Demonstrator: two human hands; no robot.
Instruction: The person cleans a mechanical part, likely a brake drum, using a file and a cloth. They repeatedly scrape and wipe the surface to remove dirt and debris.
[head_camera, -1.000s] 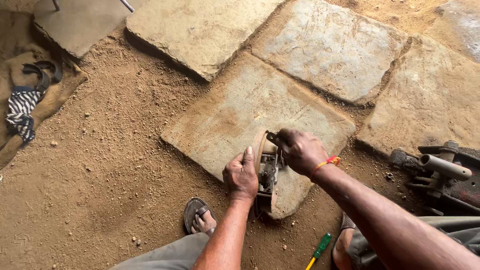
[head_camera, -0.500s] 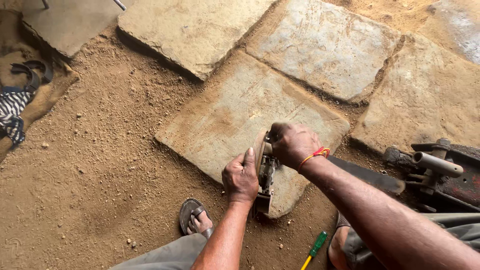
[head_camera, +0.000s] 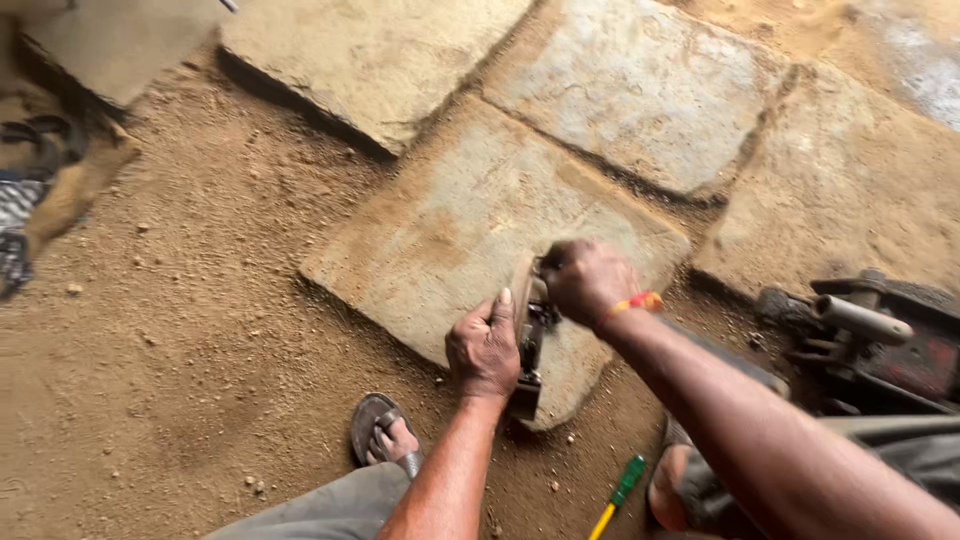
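Stone slab underneath, metal part between both hands, left hand and right hand grasping it

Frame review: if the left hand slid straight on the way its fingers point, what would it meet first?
The left hand points up the frame, away from the person, gripping the metal part. Straight on lies the bare stone slab beneath it, probably nothing else before the slab's far edge; depth is unclear.
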